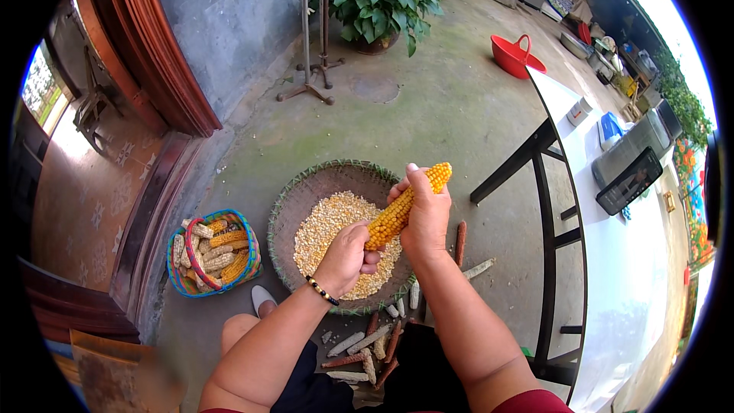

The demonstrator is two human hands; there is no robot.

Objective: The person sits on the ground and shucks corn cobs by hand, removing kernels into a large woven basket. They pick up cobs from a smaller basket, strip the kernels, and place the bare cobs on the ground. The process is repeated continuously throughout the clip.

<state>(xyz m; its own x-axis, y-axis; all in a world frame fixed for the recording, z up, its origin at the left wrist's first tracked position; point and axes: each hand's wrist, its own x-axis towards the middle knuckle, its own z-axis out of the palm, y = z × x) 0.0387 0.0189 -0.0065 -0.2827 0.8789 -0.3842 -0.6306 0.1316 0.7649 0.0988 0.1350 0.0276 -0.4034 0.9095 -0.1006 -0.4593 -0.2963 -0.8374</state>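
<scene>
The corn cob (389, 222) slants lengthwise to upper right, left hand (344, 258) and right hand (428, 219) both closed around it.

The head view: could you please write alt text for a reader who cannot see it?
A person's left hand and right hand grip a yellow ear of corn above a round woven basket holding loose kernels. Stripped cobs lie on the floor nearby; a smaller handled basket of corn stands to the left.
</scene>
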